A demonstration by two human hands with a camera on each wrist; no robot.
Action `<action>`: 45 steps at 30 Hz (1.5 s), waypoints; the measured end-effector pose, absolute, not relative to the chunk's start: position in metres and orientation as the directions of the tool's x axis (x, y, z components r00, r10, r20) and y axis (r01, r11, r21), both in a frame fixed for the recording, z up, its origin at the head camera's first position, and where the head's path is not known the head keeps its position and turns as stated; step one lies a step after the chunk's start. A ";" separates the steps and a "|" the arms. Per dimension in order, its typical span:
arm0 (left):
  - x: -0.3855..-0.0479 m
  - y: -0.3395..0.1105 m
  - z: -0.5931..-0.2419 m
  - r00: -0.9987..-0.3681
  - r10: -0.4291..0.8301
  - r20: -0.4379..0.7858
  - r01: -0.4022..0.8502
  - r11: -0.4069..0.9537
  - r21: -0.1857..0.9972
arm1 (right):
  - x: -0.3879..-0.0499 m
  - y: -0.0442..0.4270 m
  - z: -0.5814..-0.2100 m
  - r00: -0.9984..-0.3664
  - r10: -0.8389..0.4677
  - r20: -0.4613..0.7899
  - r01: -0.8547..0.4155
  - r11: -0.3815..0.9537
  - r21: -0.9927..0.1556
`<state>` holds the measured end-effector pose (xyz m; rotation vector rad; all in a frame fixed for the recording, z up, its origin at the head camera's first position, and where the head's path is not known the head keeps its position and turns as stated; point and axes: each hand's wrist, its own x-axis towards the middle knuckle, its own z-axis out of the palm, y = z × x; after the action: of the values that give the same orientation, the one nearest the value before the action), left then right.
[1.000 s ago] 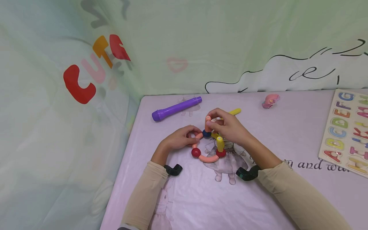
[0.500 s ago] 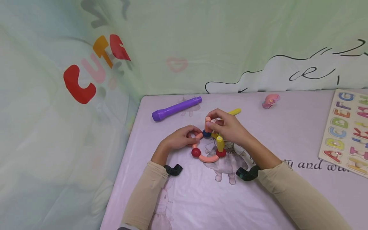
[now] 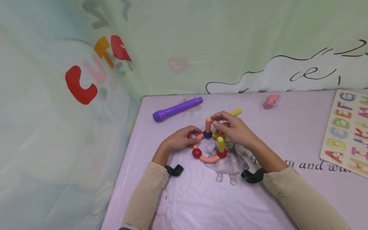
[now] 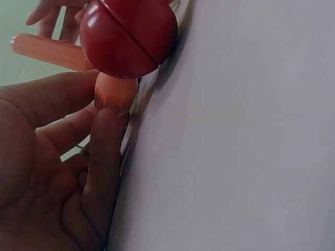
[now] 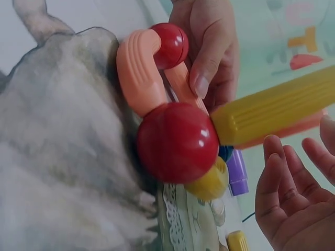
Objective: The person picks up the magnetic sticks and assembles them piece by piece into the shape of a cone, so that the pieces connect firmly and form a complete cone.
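Observation:
A ring of magnetic building rods and balls lies on the table, with red balls (image 3: 196, 153) at its near side and a blue ball (image 3: 207, 134) at the far side. My left hand (image 3: 181, 138) pinches the ring's left curved orange rod (image 4: 116, 91) between thumb and fingers. On the blue ball an orange rod (image 3: 208, 125) stands upright. Just right of that rod is my right hand (image 3: 235, 129), its fingers loosely bent and holding nothing. A yellow rod (image 3: 221, 144) stands on the right red ball (image 5: 178, 144). Part of the yellow curved rod (image 5: 209, 180) is hidden.
Behind the ring lies a purple stick-shaped toy (image 3: 178, 109). A yellow rod (image 3: 236, 111) lies beyond my right hand, partly covered by it. Farther right are a small pink toy (image 3: 271, 101) and an alphabet board (image 3: 327, 150). Fabric walls border the table's left and back.
My right hand has let go of the upright orange rod and drawn back slightly to the right. The rod stays standing on the blue ball; my left hand keeps its hold.

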<state>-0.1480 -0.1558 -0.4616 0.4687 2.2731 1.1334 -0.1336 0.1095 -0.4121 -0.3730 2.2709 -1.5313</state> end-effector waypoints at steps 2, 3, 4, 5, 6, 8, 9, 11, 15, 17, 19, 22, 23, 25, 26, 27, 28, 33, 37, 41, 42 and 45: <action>-0.148 -0.156 -0.463 -0.786 0.529 -0.319 0.063 0.582 0.811 | -0.134 0.112 -0.412 -0.896 -0.413 -0.160 -0.003 0.366 -0.931; -0.149 -0.156 -0.463 -0.786 0.530 -0.318 0.065 0.582 0.811 | -0.134 0.113 -0.412 -0.898 -0.411 -0.159 -0.001 0.363 -0.932; -0.149 -0.156 -0.464 -0.786 0.531 -0.316 0.066 0.581 0.811 | -0.134 0.114 -0.412 -0.899 -0.410 -0.154 -0.003 0.357 -0.934; -0.149 -0.155 -0.464 -0.787 0.531 -0.315 0.067 0.582 0.811 | -0.134 0.116 -0.413 -0.901 -0.409 -0.147 -0.007 0.353 -0.936; -0.149 -0.155 -0.464 -0.787 0.531 -0.314 0.068 0.581 0.811 | -0.134 0.117 -0.413 -0.901 -0.409 -0.142 -0.012 0.351 -0.936; -0.149 -0.155 -0.464 -0.788 0.530 -0.312 0.072 0.584 0.809 | -0.135 0.118 -0.414 -0.902 -0.410 -0.133 -0.018 0.343 -0.939; -0.149 -0.155 -0.464 -0.789 0.530 -0.312 0.072 0.583 0.809 | -0.135 0.119 -0.414 -0.903 -0.410 -0.129 -0.022 0.343 -0.939; -0.149 -0.155 -0.463 -0.788 0.530 -0.313 0.069 0.581 0.811 | -0.135 0.120 -0.415 -0.903 -0.411 -0.126 -0.025 0.342 -0.939; -0.149 -0.156 -0.463 -0.786 0.533 -0.314 0.060 0.571 0.819 | -0.135 0.121 -0.416 -0.902 -0.412 -0.132 -0.021 0.347 -0.938; -0.149 -0.156 -0.463 -0.785 0.535 -0.311 0.062 0.568 0.821 | -0.135 0.123 -0.416 -0.902 -0.410 -0.136 -0.021 0.355 -0.935; -0.149 -0.156 -0.463 -0.785 0.536 -0.309 0.065 0.568 0.821 | -0.135 0.125 -0.416 -0.904 -0.402 -0.144 -0.020 0.377 -0.926; -0.149 -0.156 -0.464 -0.786 0.536 -0.309 0.066 0.569 0.820 | -0.135 0.130 -0.414 -0.911 -0.388 -0.141 -0.036 0.416 -0.909; -0.149 -0.156 -0.464 -0.786 0.535 -0.309 0.066 0.570 0.819 | -0.135 0.132 -0.414 -0.912 -0.386 -0.138 -0.043 0.424 -0.905; -0.149 -0.156 -0.464 -0.786 0.534 -0.311 0.066 0.573 0.817 | -0.135 0.135 -0.412 -0.916 -0.381 -0.128 -0.058 0.440 -0.896; -0.149 -0.156 -0.464 -0.786 0.534 -0.311 0.067 0.574 0.816 | -0.135 0.138 -0.412 -0.917 -0.379 -0.122 -0.066 0.446 -0.892; -0.149 -0.156 -0.464 -0.786 0.535 -0.309 0.070 0.574 0.816 | -0.135 0.140 -0.411 -0.918 -0.377 -0.120 -0.071 0.455 -0.888; -0.149 -0.156 -0.464 -0.787 0.535 -0.309 0.071 0.575 0.815 | -0.135 0.143 -0.411 -0.919 -0.374 -0.122 -0.074 0.469 -0.880; -0.149 -0.155 -0.462 -0.786 0.539 -0.303 0.082 0.577 0.813 | -0.136 0.159 -0.410 -0.926 -0.349 -0.146 -0.072 0.540 -0.838; -0.149 -0.155 -0.462 -0.786 0.537 -0.307 0.084 0.584 0.807 | -0.137 0.170 -0.412 -0.934 -0.323 -0.152 -0.064 0.570 -0.819; -0.149 -0.156 -0.461 -0.787 0.532 -0.311 0.081 0.589 0.804 | -0.140 0.177 -0.414 -0.946 -0.299 -0.127 -0.077 0.587 -0.806; -0.149 -0.156 -0.461 -0.787 0.533 -0.311 0.081 0.590 0.804 | -0.141 0.178 -0.415 -0.948 -0.293 -0.121 -0.080 0.590 -0.803; -0.149 -0.156 -0.462 -0.786 0.536 -0.309 0.081 0.584 0.807 | -0.146 0.180 -0.418 -0.956 -0.269 -0.114 -0.075 0.602 -0.795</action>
<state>-0.1491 -0.1555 -0.4616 0.4894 2.2814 1.1252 -0.1457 0.1804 -0.4178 -0.2842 2.6072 -1.2784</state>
